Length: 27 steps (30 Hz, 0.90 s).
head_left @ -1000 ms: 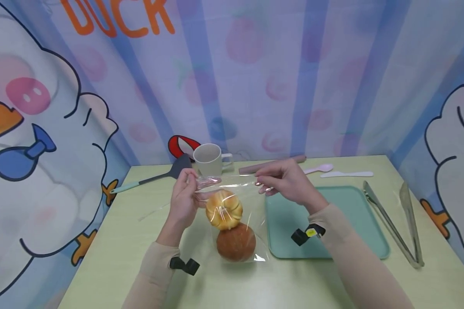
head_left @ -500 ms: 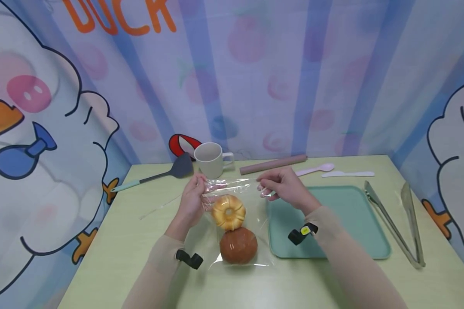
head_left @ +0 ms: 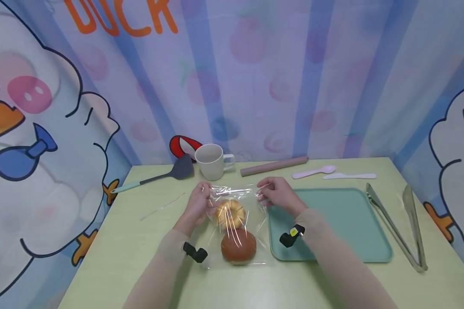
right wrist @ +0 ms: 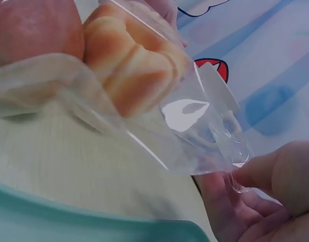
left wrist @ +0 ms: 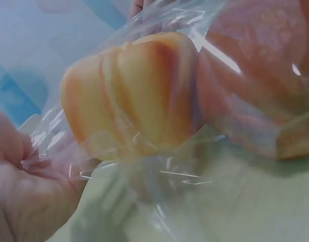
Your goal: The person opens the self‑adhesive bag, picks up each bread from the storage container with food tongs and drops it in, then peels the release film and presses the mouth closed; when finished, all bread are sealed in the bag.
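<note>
A clear plastic bag (head_left: 257,238) holds two breads: a golden ring-shaped bread (head_left: 230,213) nearer the opening and a round brown bun (head_left: 238,245) at the bottom. My left hand (head_left: 199,204) pinches the left corner of the bag's mouth. At the opposite corner, my right hand (head_left: 278,195) grips the film between thumb and fingers. The mouth is stretched between both hands, on the side away from me. In the left wrist view, the golden bread (left wrist: 129,96) presses against the film close to the left hand (left wrist: 33,181). The right wrist view shows the right thumb (right wrist: 280,171) on the film's edge.
To the right lie a green tray (head_left: 332,225) and metal tongs (head_left: 395,231). Along the back are a spatula (head_left: 181,167), a white mug (head_left: 210,162), a mauve rod (head_left: 274,165), a pink spoon (head_left: 315,171) and a plastic knife (head_left: 349,176). A thin clear strip (head_left: 162,207) lies left.
Both hands have come lower and closer together with the bag's mouth, the left hand moving right. The golden bread has shifted down and right within view. Both hands keep their hold.
</note>
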Tool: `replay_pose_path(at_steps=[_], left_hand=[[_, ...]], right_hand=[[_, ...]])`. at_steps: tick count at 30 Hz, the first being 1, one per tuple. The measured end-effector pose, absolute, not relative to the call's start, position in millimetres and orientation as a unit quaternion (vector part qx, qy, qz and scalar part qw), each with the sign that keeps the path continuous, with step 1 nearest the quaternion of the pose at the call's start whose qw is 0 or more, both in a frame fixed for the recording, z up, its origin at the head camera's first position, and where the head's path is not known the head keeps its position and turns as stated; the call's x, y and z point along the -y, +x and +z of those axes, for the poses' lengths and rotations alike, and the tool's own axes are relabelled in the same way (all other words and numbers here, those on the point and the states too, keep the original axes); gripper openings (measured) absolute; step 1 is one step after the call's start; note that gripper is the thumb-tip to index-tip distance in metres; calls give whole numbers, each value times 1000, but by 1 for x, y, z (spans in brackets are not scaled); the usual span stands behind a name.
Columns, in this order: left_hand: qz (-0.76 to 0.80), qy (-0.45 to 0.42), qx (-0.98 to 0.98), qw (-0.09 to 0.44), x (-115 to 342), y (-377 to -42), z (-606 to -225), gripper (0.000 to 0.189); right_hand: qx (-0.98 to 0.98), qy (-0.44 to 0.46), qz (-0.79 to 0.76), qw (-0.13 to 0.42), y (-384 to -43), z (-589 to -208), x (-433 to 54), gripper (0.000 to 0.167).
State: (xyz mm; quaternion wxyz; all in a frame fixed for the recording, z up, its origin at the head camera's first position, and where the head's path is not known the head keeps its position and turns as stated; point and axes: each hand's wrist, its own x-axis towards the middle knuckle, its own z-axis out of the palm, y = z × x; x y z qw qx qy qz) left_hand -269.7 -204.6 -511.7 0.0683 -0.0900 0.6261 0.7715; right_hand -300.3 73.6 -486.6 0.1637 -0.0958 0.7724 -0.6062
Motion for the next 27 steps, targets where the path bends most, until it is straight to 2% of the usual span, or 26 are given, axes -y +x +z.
replay_pose_path(at_steps=[3, 10, 17, 27], left_hand=[[764, -91, -634, 77, 202, -273, -515, 28], [725, -84, -678, 82, 197, -281, -516, 48], [659, -72, -748, 18, 189, -286, -513, 55], [439, 49, -895, -67, 209, -277, -498, 64]], right_hand=[[-775, -82, -608, 150, -300, -493, -73, 33], [-794, -66, -584, 158, -298, -499, -76, 49], [-825, -73, -542, 142, -292, -490, -87, 56], [-895, -164, -413, 32, -288, -484, -124, 56]])
